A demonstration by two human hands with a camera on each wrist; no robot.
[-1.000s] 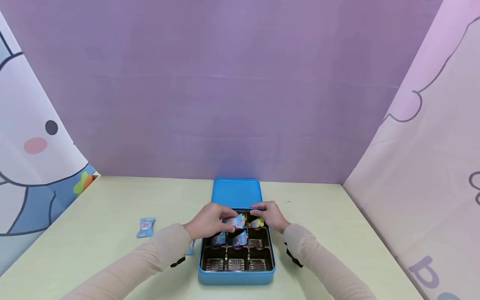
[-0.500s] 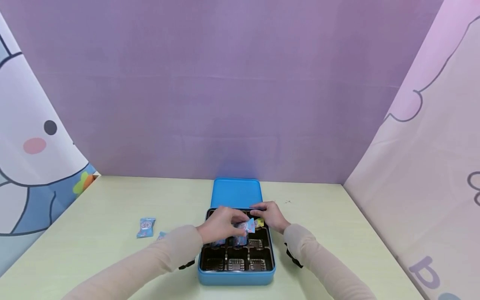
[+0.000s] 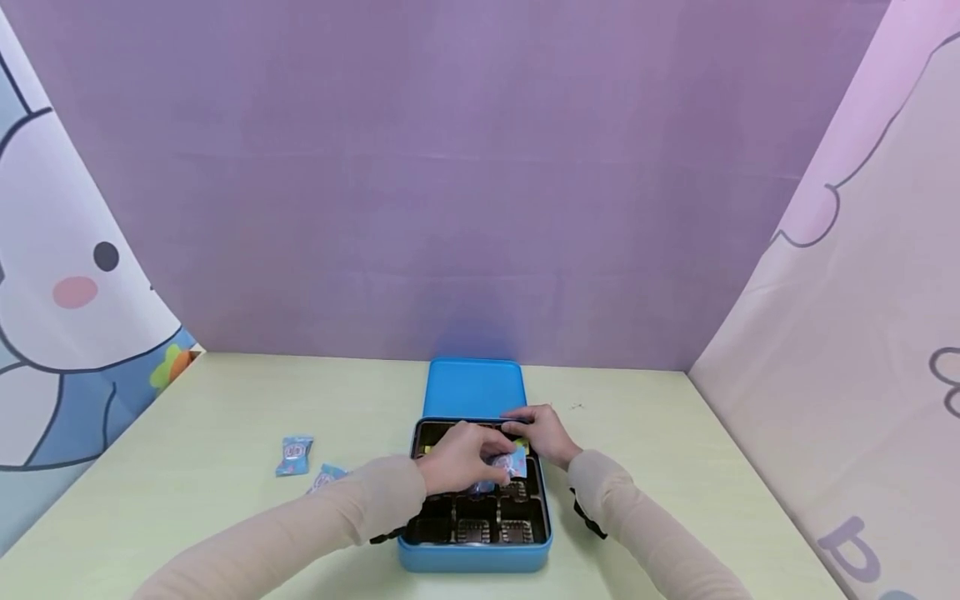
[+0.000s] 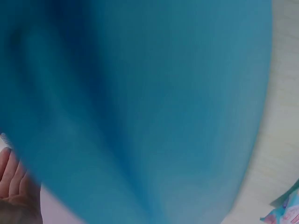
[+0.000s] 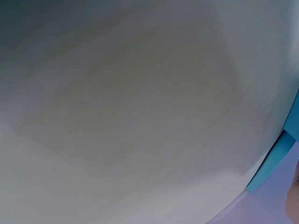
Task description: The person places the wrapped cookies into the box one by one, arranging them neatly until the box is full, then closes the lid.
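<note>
My left hand (image 3: 463, 458) pinches a blue wrapped candy (image 3: 513, 463) between thumb and fingertips, over the right side of a blue tin (image 3: 474, 558). A dark divided tray (image 3: 453, 507) lies inside the tin. Part of a yellow wrapped candy (image 3: 522, 444) shows in its back right compartment. Another blue wrapped candy (image 3: 482, 487) sits in the middle row, partly covered by the left hand. At the tin's back right corner, my right hand (image 3: 547, 435) holds the rim, fingers along the edge. Blurred blue tin wall (image 4: 177, 93) fills most of the left wrist view.
The tin's blue lid (image 3: 475, 387) stands open behind it. On the pale table (image 3: 225, 442) to the left lie two blue candies, one farther out (image 3: 294, 456) and a nearer candy (image 3: 327, 477) beside the left sleeve. A purple backdrop (image 3: 450, 183) rises behind.
My left hand has moved rightward and slightly nearer across the tin, carrying the blue candy toward the right column. The right hand stays at the corner.
</note>
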